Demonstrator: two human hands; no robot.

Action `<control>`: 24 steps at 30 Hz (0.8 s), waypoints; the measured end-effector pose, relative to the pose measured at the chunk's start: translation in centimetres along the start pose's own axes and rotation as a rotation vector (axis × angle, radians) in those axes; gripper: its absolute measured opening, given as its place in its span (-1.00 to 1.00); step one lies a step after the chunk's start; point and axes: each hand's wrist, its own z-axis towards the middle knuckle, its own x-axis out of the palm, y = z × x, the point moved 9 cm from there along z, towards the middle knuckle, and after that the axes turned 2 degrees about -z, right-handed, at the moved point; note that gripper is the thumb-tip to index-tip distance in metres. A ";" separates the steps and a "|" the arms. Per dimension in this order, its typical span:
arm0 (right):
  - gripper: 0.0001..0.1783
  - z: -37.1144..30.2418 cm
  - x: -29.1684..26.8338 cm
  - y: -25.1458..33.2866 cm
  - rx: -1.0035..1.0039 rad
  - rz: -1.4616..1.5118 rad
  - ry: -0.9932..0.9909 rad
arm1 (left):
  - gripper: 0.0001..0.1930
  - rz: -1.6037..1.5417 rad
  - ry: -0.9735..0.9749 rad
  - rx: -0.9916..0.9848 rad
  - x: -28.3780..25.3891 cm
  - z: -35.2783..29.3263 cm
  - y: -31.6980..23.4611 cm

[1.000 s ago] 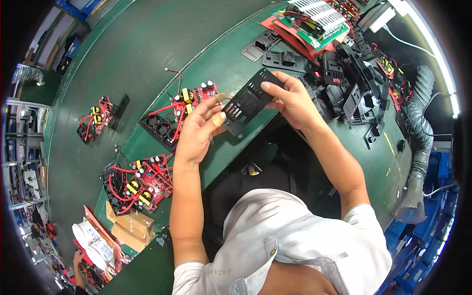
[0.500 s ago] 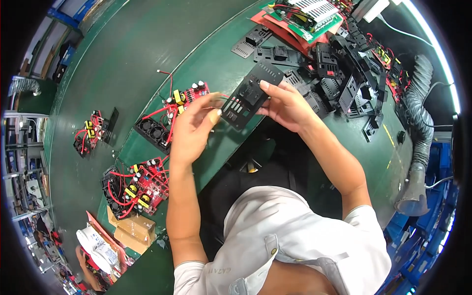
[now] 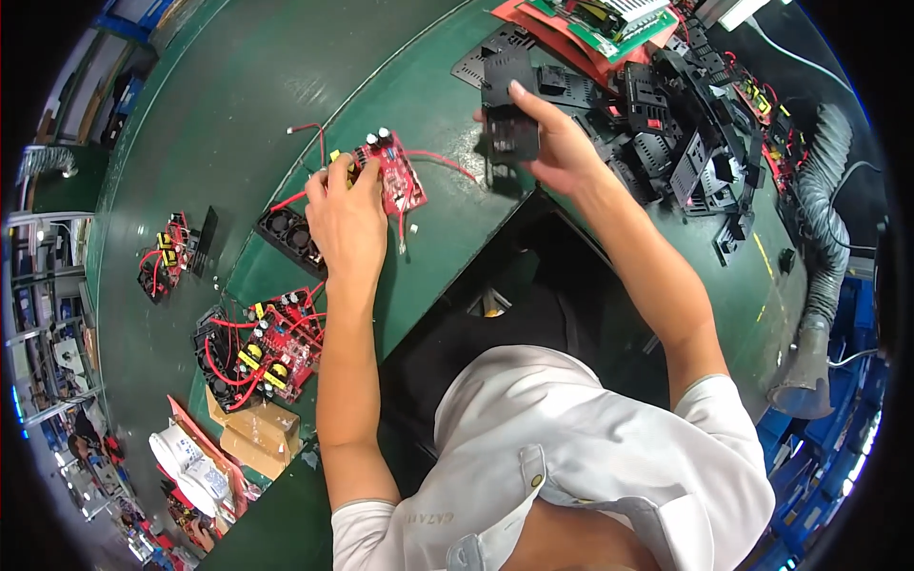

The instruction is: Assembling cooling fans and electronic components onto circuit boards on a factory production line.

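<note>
My right hand [image 3: 568, 147] grips a black slotted plastic panel [image 3: 510, 90] by its edge, the thumb on its face, and holds it tilted above the bench. My left hand [image 3: 348, 221] is at a red circuit board [image 3: 404, 183], its fingers curled over the yellow and black components; the fingertips are partly hidden among them. Red wires run from this board, one of them toward the panel. Beside my left wrist lies a black twin-fan unit [image 3: 291, 238], partly covered by the hand.
A second red board with fans [image 3: 284, 347] lies nearer, above a cardboard box [image 3: 257, 436]. Another small assembly [image 3: 174, 252] sits at the left. Black plastic panels [image 3: 657, 152] are piled on the right, near a green board [image 3: 609, 29] and a grey flexible duct [image 3: 824, 209].
My left hand has left the panel and moved onto the red board, which now sits turned and more exposed. My right hand has carried the panel up and tilted it differently.
</note>
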 end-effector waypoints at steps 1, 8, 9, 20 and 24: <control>-0.48 0.3 0.4 -0.2 0.005 0.005 0.002 | -0.72 0.027 -0.017 -0.005 0.1 0.2 0.1; -0.55 1.3 2.3 -1.6 0.030 0.014 0.021 | -0.68 0.035 0.177 -0.212 -0.4 2.5 0.7; -0.55 1.0 2.2 -2.5 0.083 -0.023 0.028 | -0.67 -0.012 0.192 -0.176 -1.3 2.7 0.7; -0.75 3.4 0.2 -1.1 -0.079 -0.077 -0.096 | -0.84 -0.560 0.487 0.185 2.6 3.3 -4.0; -0.72 3.0 -0.2 -1.3 -0.091 -0.006 -0.040 | -0.78 -0.729 0.301 0.003 3.1 5.3 -4.4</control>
